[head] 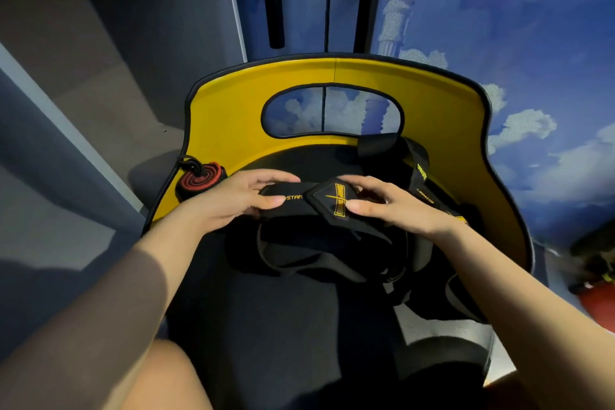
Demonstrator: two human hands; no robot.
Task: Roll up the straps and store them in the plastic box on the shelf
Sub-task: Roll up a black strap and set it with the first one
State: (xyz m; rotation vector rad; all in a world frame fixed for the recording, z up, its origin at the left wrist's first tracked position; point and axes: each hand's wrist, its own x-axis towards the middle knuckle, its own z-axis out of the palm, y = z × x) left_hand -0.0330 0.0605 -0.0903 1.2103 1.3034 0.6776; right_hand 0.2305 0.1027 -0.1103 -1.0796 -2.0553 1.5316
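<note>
Two hands, left hand and right hand, pinch the black strap with curled fingers, inside the yellow seat rim.

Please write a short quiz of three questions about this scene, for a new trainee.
1. True or false: the rolled red-and-black strap lies at the left edge of the yellow chair back.
2. What do the left hand and right hand hold? A) black strap with yellow lettering B) plastic box C) red ball
3. Fill in: the seat's loose straps are mainly ____ in colour.

Key: 1 true; 2 A; 3 black.
</note>
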